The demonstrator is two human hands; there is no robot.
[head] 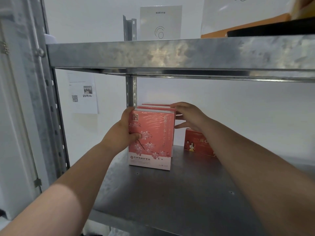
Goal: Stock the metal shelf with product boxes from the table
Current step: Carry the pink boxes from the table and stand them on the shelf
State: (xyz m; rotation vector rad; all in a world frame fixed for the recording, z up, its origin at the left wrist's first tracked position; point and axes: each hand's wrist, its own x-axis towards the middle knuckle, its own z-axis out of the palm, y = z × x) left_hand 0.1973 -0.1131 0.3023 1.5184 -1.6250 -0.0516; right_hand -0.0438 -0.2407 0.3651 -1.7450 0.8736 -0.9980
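A pink box with white blossoms (151, 138) stands upright on the metal shelf (187, 193), at its far left, close to the back post (131, 91). The left grip (121, 133) is clamped on the box's left edge, with the thumb across the printed front and the fingers wrapped behind. More pink boxes (156, 107) of the same kind stand right behind it, only their tops showing. The right grip (189, 116) is apart, its fingers spread and straight at the upper right corner of those rear boxes; whether it touches them cannot be told. Just right of the row stands a lower red box (196, 142), partly hidden by the right forearm. The upper shelf (170, 53) carries a white box (161, 21) against the wall. A paper sheet with a QR code (83, 94) hangs on the wall to the left.
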